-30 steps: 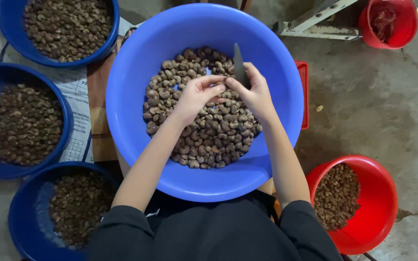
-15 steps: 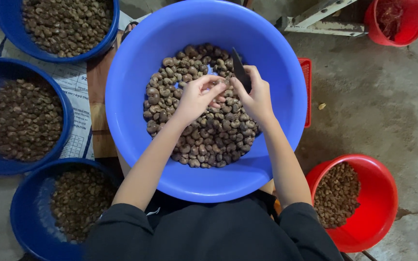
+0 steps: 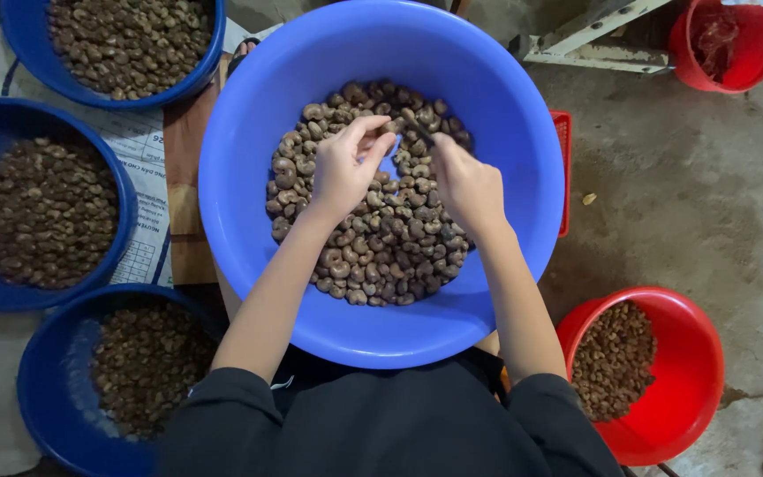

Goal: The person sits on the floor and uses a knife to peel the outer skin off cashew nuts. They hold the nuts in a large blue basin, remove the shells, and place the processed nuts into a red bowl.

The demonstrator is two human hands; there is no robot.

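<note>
A large light-blue basin (image 3: 249,221) in front of me holds a heap of brown cashew nuts (image 3: 381,247). Both my hands are over the heap. My left hand (image 3: 342,172) pinches a single nut (image 3: 392,126) between thumb and fingertips. My right hand (image 3: 465,181) is closed round a small dark knife (image 3: 419,134), whose blade points left and meets the nut. The knife's handle is hidden in my fist.
Three dark-blue bowls of nuts stand to the left: one at the top (image 3: 196,75), one in the middle (image 3: 121,225), one at the bottom (image 3: 46,371). A red bowl of small pieces (image 3: 691,389) is at the lower right, a red bucket (image 3: 752,62) at the upper right. Concrete floor lies to the right.
The knife blade, which stood upright above my right hand, has swung down and left onto the nut in my left fingers. Both hands shifted slightly toward the basin's middle.
</note>
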